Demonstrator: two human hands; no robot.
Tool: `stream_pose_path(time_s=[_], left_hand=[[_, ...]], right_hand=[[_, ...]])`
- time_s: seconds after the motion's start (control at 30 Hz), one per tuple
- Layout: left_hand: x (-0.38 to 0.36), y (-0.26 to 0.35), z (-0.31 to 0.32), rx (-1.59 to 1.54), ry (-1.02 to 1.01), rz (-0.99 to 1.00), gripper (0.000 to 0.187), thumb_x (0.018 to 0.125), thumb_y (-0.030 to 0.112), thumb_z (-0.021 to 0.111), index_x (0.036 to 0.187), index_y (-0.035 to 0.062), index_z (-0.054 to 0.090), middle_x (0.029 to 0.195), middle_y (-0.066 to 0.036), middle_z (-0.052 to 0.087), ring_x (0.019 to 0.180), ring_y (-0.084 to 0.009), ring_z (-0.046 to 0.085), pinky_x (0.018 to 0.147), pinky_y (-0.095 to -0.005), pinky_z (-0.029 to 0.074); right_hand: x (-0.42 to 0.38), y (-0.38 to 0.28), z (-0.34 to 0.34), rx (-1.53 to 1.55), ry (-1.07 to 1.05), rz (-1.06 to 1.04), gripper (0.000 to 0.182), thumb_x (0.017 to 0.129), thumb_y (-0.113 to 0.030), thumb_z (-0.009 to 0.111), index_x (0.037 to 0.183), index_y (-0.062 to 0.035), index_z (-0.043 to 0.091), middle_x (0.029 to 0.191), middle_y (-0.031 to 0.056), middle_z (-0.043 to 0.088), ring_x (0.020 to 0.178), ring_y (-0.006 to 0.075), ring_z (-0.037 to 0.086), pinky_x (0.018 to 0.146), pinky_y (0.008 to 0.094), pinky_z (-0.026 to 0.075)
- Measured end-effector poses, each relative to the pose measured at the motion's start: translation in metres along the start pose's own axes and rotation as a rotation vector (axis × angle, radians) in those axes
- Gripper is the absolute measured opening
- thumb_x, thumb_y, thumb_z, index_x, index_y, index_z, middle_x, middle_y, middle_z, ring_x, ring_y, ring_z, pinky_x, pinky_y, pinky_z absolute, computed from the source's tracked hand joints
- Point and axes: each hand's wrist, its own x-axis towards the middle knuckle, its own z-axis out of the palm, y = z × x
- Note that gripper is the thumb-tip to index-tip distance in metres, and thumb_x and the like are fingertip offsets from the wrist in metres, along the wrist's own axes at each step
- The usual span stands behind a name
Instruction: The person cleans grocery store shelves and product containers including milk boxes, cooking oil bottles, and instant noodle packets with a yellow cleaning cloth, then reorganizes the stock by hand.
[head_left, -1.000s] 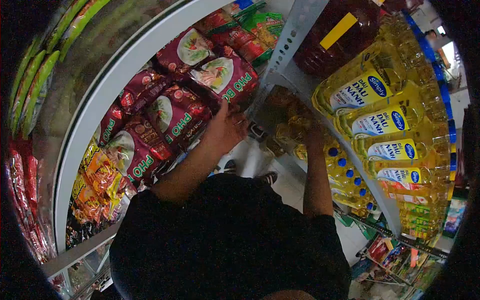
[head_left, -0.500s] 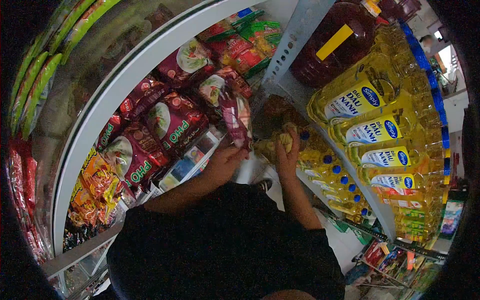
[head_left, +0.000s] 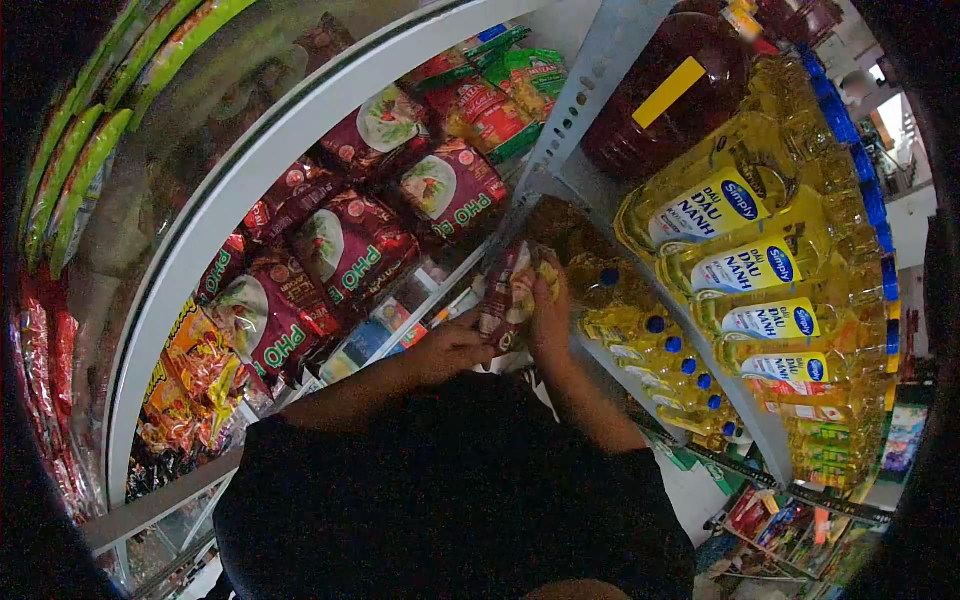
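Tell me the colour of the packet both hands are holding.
Dark maroon red, with a pale picture patch, like the shelved packets; the packet shows in the head view, between left hand and right hand.

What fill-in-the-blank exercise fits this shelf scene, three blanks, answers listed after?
1. Both hands, left hand and right hand, hold one dark red ____ packet.
2. The big clear bottles of yellow oil carry labels with a ____ oval logo.
3. The shiny dark red packets on the shelf show the word ____ in green letters.

Missing words: noodle; blue; PHO
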Motion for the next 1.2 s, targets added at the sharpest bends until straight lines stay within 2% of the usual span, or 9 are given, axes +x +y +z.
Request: stream_pose_path(time_s=[0.07, 0.23, 0.43, 0.57, 0.63, 0.73, 0.77, 0.9, 1.2], left_hand=[[0.004, -0.009, -0.005, -0.142, -0.11, -0.4, 0.027, 0.088, 0.024, 0.052, 0.08, 0.0002, 0.061, 0.117, -0.013, 0.042, 0.104, -0.0208, 0.045, 0.087, -0.0302, 0.037], [0.007, 0.002, -0.007, -0.163, -0.112, -0.187, 0.023, 0.086, 0.021, 0.054, 0.079, 0.0003, 0.061, 0.107, -0.012, 0.047, 0.099, -0.02, 0.046, 0.084, -0.0305, 0.038], [-0.001, 0.012, -0.017, -0.137, -0.237, -0.119, 0.023, 0.084, 0.022, 0.057, 0.079, 0.0001, 0.061, 0.105, -0.011, 0.049, 0.095, -0.0193, 0.049, 0.081, -0.0276, 0.039], [0.002, -0.015, -0.019, -0.079, -0.109, -0.387, 0.026, 0.084, 0.026, 0.055, 0.085, 0.001, 0.062, 0.074, -0.006, 0.058, 0.071, -0.0146, 0.055, 0.065, -0.0304, 0.043], [0.005, -0.053, -0.024, 0.11, -0.078, -0.215, 0.023, 0.084, 0.023, 0.056, 0.086, -0.0004, 0.06, 0.079, -0.006, 0.057, 0.071, -0.0148, 0.054, 0.068, -0.0281, 0.044], [0.018, -0.037, -0.015, -0.184, 0.066, -0.324, 0.022, 0.083, 0.02, 0.058, 0.088, -0.0016, 0.059, 0.082, -0.005, 0.055, 0.073, -0.015, 0.055, 0.07, -0.0285, 0.045], [0.02, -0.02, -0.012, -0.375, 0.127, -0.424, 0.023, 0.083, 0.02, 0.058, 0.089, -0.0018, 0.059, 0.082, -0.004, 0.055, 0.074, -0.015, 0.055, 0.07, -0.0294, 0.045], [0.041, 0.037, 0.011, 0.133, 0.286, -0.15, 0.031, 0.077, 0.013, 0.065, 0.101, -0.0018, 0.054, 0.089, -0.008, 0.056, 0.086, -0.0155, 0.055, 0.076, -0.0305, 0.046], [0.081, 0.03, 0.046, 0.212, 0.487, -0.069, 0.034, 0.08, 0.017, 0.06, 0.11, 0.0016, 0.053, 0.096, -0.012, 0.057, 0.09, -0.0182, 0.055, 0.075, -0.0298, 0.044]], right_hand=[[-0.009, -0.009, 0.003, -0.202, -0.039, -0.184, 0.045, 0.089, -0.027, 0.042, 0.125, -0.0005, 0.038, 0.13, 0.0184, 0.037, 0.122, 0.0312, 0.033, 0.103, 0.0393, 0.021], [-0.012, -0.016, 0.006, -0.123, -0.038, -0.368, 0.043, 0.089, -0.023, 0.041, 0.126, -0.0016, 0.037, 0.13, 0.0188, 0.037, 0.121, 0.0312, 0.034, 0.102, 0.0383, 0.023], [0.019, 0.031, -0.039, -0.534, -0.079, 0.063, 0.05, 0.084, -0.028, 0.052, 0.127, -0.0066, 0.038, 0.127, 0.017, 0.041, 0.114, 0.0293, 0.042, 0.094, 0.0376, 0.035], [0.018, 0.088, -0.065, 0.426, -0.114, 0.471, 0.057, 0.079, -0.025, 0.062, 0.128, -0.0094, 0.037, 0.124, 0.0154, 0.043, 0.11, 0.0271, 0.045, 0.09, 0.0378, 0.04], [0.005, 0.04, -0.078, 0.388, -0.292, 0.362, 0.061, 0.076, -0.027, 0.067, 0.127, -0.0111, 0.039, 0.122, 0.0139, 0.044, 0.108, 0.0254, 0.047, 0.089, 0.0365, 0.041], [-0.004, 0.008, -0.091, -0.183, -0.228, 0.241, 0.064, 0.071, -0.028, 0.072, 0.124, -0.0115, 0.042, 0.12, 0.0119, 0.046, 0.105, 0.0223, 0.049, 0.087, 0.0346, 0.042], [-0.004, 0.005, -0.095, -0.15, -0.205, 0.273, 0.064, 0.07, -0.028, 0.072, 0.124, -0.0111, 0.042, 0.118, 0.0116, 0.047, 0.104, 0.0217, 0.049, 0.087, 0.0343, 0.042], [-0.002, 0.016, -0.11, -0.112, -0.107, 0.212, 0.056, 0.071, -0.024, 0.073, 0.118, -0.0087, 0.047, 0.108, 0.0098, 0.054, 0.098, 0.02, 0.053, 0.084, 0.033, 0.044], [0.001, -0.026, -0.147, -0.147, -0.173, 0.224, 0.054, 0.072, -0.028, 0.071, 0.115, -0.0027, 0.05, 0.103, 0.0103, 0.058, 0.091, 0.0191, 0.056, 0.081, 0.0331, 0.046]])
